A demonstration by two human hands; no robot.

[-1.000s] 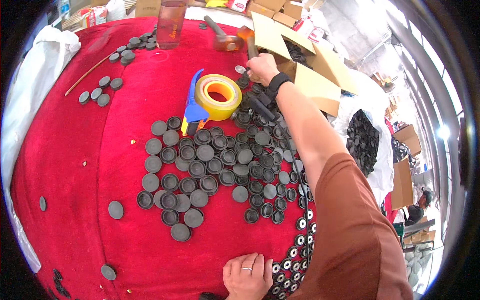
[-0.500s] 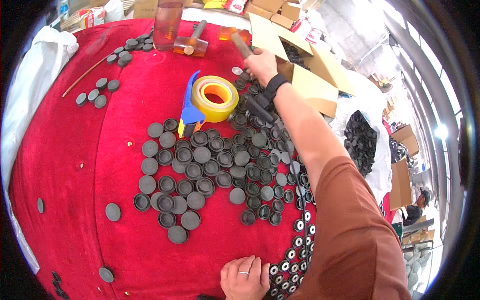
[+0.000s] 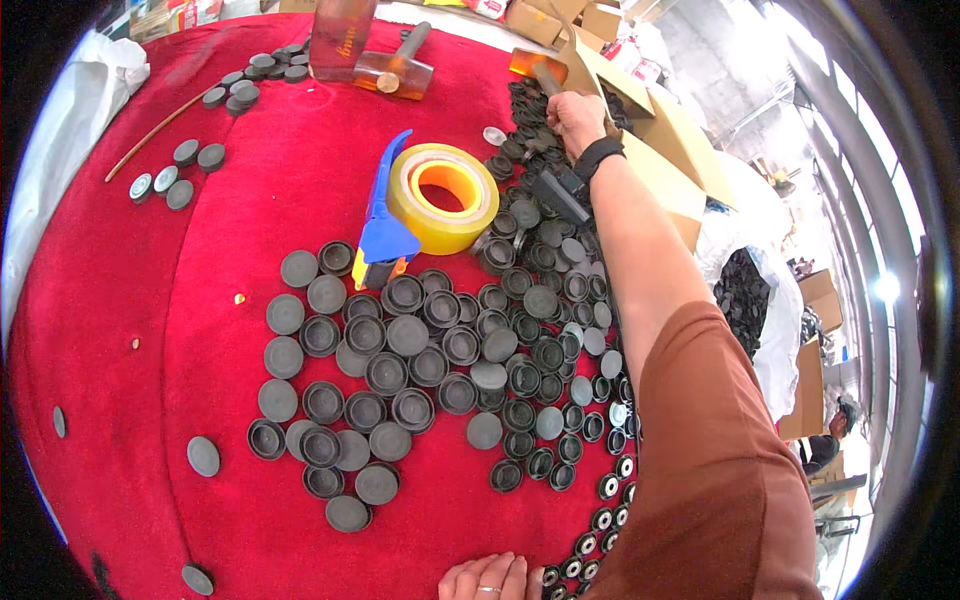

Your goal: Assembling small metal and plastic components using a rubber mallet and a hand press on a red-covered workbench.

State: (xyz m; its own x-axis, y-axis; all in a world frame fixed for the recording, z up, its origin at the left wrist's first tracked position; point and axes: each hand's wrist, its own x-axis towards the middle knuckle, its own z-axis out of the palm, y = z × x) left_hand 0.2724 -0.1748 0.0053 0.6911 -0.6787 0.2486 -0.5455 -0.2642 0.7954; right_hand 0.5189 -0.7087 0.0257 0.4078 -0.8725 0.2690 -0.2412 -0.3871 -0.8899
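My right hand (image 3: 577, 122) reaches to the back and is closed round the handle of a mallet (image 3: 547, 77) with an amber head, beside the cardboard box. A dark strap circles that wrist. Only the fingers of my left hand (image 3: 487, 578) show at the lower edge, one with a ring. They lie on the red cloth (image 3: 240, 360), beside several black rings with pale centres (image 3: 572, 567). Round black caps (image 3: 407, 335) spread over the middle, some hollow side up. A blue tape dispenser with a yellow roll (image 3: 442, 200) stands behind them.
A second amber mallet (image 3: 395, 75) and a tall amber bottle-like vessel (image 3: 340, 40) stand at the back. The open cardboard box (image 3: 660, 180) is right of my hand. A white bag of black pieces (image 3: 742, 295) lies farther right. A thin stick (image 3: 165, 142) rests at left.
My right hand has moved rightward with the mallet, closer to the box, and more black pieces show beside it. The view has shifted, and less of my left hand shows.
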